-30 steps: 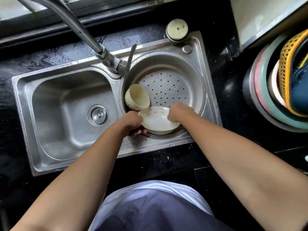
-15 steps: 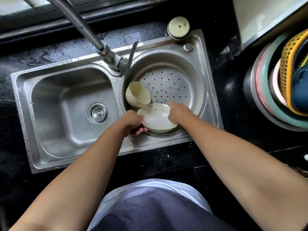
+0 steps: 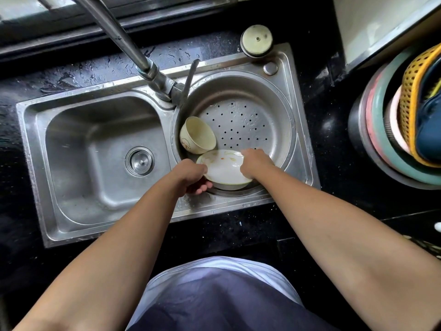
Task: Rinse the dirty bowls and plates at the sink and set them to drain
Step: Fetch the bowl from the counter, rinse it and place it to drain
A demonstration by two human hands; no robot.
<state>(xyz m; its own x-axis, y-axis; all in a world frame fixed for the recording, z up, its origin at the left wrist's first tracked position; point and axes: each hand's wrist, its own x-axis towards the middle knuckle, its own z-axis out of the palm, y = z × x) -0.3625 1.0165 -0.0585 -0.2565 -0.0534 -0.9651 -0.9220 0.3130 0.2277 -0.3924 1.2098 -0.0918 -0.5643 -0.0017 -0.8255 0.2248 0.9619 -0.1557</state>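
At the centre of the frame we see both hands on a white plate [image 3: 223,170], which is smeared with orange and yellowish food marks. The plate is tilted against the near wall of the round perforated basin [image 3: 274,130] on the right side of the steel sink [image 3: 38,149].

The left hand [image 3: 191,174] takes the plate's left edge. Its grip is closed round the rim, with fingertips showing beneath the plate. The right hand [image 3: 255,163] covers the plate's right edge, its grip curled down over the rim. Its fingertips are hidden behind the knuckles, so we cannot tell how far they reach under.

Just above and left of the plate, a cream bowl [image 3: 198,138] lies on its side against the basin wall, its mouth facing up and right. It touches or nearly touches the plate's upper edge.

The faucet [image 3: 124,37] runs from the upper left down to the divider between the two basins. We see no water flowing from it. The rectangular left basin holds only its drain strainer [image 3: 139,161].

A round cap [image 3: 256,40] sits at the sink's upper right corner. On the black table [image 3: 334,139], at the right edge of the frame, stands a stack of coloured tubs [image 3: 377,144] with a yellow basket [image 3: 412,96] inside.
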